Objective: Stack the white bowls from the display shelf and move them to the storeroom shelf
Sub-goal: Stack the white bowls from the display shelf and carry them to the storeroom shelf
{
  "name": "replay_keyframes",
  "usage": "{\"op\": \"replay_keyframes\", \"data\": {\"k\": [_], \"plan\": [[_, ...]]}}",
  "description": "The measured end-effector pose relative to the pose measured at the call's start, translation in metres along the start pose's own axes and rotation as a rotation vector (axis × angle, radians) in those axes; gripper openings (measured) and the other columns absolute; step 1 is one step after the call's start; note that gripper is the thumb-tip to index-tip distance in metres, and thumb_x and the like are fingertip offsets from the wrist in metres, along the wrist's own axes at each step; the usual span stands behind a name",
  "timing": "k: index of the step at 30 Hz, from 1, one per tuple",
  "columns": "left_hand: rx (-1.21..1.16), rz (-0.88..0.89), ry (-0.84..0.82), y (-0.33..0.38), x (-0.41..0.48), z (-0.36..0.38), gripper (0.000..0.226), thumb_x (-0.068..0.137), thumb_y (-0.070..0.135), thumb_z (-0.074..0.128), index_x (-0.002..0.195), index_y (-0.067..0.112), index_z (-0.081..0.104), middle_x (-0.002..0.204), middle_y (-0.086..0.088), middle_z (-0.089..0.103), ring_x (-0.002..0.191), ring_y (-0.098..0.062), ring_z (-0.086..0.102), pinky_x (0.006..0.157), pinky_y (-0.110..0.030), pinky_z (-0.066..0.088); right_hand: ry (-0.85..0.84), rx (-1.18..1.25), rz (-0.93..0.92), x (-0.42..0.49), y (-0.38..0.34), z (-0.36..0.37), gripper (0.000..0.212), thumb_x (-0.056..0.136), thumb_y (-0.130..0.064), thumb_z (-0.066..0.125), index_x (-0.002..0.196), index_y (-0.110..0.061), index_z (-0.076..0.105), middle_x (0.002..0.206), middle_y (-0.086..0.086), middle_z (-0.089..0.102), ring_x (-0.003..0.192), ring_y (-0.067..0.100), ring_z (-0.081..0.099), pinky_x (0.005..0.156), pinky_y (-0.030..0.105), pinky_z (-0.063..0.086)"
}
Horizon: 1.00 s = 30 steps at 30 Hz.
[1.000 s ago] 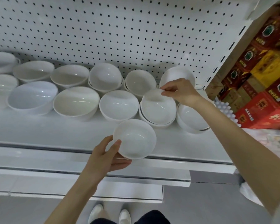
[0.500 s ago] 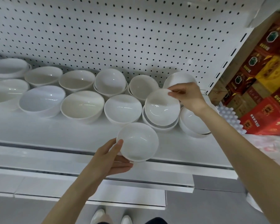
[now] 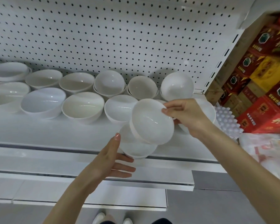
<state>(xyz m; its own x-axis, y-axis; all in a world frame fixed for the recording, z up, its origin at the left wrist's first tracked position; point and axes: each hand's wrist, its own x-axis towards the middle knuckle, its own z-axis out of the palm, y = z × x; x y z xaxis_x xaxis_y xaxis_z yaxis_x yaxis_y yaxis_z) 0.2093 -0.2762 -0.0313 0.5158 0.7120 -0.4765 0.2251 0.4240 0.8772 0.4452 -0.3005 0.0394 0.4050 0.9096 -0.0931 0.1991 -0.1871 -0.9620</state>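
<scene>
Holding white bowls (image 3: 152, 122) near printed cartons (image 3: 263, 110)

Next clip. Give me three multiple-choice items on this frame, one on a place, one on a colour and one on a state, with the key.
1. Where do the red and yellow boxes stand relative to the display shelf?
A. to its left
B. to its right
C. on it, among the bowls

2. What colour is the pegboard behind the shelf?
A. white
B. blue
C. brown

3. How are the nested bowls in the right hand?
A. upside down on the shelf
B. tilted, pinched at the rim, over the bowl held by the left hand
C. flat on the floor

Key:
1 B: the boxes are stacked past the shelf's right end.
2 A: the panel is white with dark holes.
3 B: thumb and fingers pinch the rim, and the opening leans toward the camera.
</scene>
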Motion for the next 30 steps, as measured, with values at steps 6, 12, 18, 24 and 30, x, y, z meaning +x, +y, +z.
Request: {"op": "replay_keyframes", "data": {"k": [6,12,18,24,30], "plan": [[0.117,0.060,-0.023,0.004,-0.004,0.003,0.071,0.068,0.073,0.029,0.130,0.040,0.034,0.103,-0.015,0.070,0.079,-0.027,0.075,0.072,-0.037,0.062,-0.010,-0.083,0.008,-0.004,0.014,0.016,0.010,0.082,-0.003,0.071,0.084,-0.013,0.074,0.086,0.019,0.071,0.069,0.019,0.063,0.060,0.029,0.054],[0.133,0.092,0.014,0.001,-0.003,0.008,0.058,0.071,0.069,0.028,0.124,0.046,0.029,0.099,-0.014,0.071,0.077,-0.024,0.075,0.074,-0.035,0.061,-0.025,-0.084,0.059,-0.004,0.020,0.029,0.009,0.082,-0.005,0.071,0.085,-0.014,0.072,0.088,0.018,0.071,0.073,0.022,0.062,0.060,0.028,0.053],[0.110,0.129,0.073,-0.005,0.003,0.013,0.056,0.088,0.060,0.027,0.140,0.040,0.029,0.096,-0.014,0.069,0.076,-0.023,0.074,0.070,-0.033,0.062,-0.030,-0.115,0.059,-0.004,0.025,0.034,0.008,0.083,-0.006,0.070,0.087,-0.012,0.072,0.088,0.022,0.071,0.075,0.025,0.062,0.064,0.031,0.053],[0.092,0.225,0.126,-0.013,0.004,0.016,0.077,0.075,0.062,0.032,0.148,0.043,0.020,0.097,-0.014,0.068,0.076,-0.027,0.073,0.071,-0.035,0.062,-0.005,-0.144,0.055,-0.003,0.025,0.036,0.006,0.082,-0.007,0.071,0.086,-0.011,0.071,0.088,0.024,0.070,0.069,0.020,0.062,0.054,0.021,0.049],[0.151,0.338,0.187,-0.024,0.008,0.017,0.073,0.078,0.061,0.032,0.148,0.045,0.020,0.083,-0.009,0.071,0.069,-0.023,0.074,0.069,-0.035,0.062,0.008,-0.192,0.038,-0.001,0.025,0.037,0.004,0.082,-0.010,0.072,0.085,-0.012,0.073,0.084,0.021,0.070,0.066,0.017,0.062,0.050,0.017,0.049]]}}
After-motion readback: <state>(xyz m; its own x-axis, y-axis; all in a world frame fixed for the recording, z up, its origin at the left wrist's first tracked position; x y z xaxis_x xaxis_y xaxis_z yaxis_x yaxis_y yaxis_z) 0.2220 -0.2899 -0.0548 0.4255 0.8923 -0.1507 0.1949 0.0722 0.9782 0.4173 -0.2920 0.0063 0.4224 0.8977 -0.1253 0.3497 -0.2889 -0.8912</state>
